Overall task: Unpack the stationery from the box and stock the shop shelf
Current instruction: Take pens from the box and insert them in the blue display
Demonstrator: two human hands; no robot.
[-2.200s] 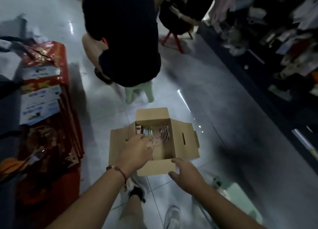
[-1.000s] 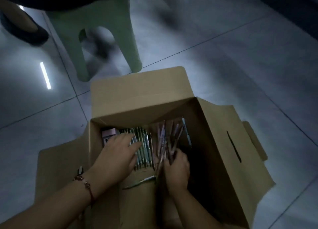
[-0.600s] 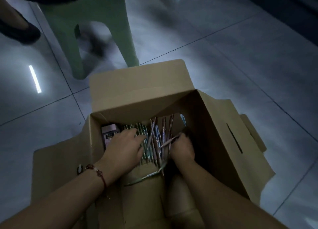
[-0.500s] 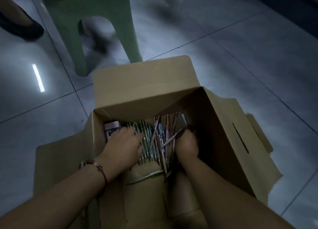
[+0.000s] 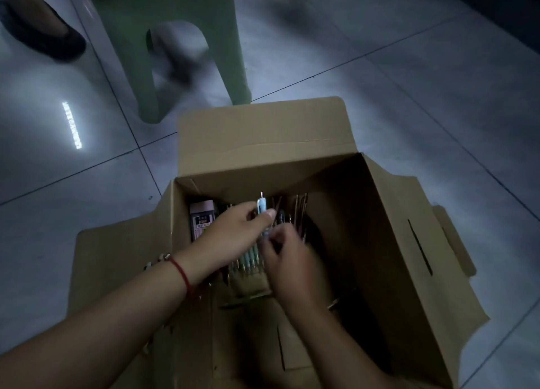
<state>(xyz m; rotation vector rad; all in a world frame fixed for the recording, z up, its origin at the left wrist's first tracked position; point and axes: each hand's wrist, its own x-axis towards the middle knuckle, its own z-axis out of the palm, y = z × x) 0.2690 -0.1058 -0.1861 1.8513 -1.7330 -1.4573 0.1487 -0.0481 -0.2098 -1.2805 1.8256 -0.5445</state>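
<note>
Centre-left: my left hand [image 5: 230,236] grips a pale blue pen [image 5: 261,208], its tip upright. Centre: my right hand [image 5: 287,264] pinches the pens [image 5: 248,261] bundled inside the open cardboard box [image 5: 388,242] on the floor [image 5: 438,82].

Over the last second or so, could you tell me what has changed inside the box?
The left hand has lifted off the row of pens and now pinches a light blue pen; the right hand has come up from the loose pens to meet it. The cardboard box, the pink packet and the green stool stayed put.
</note>
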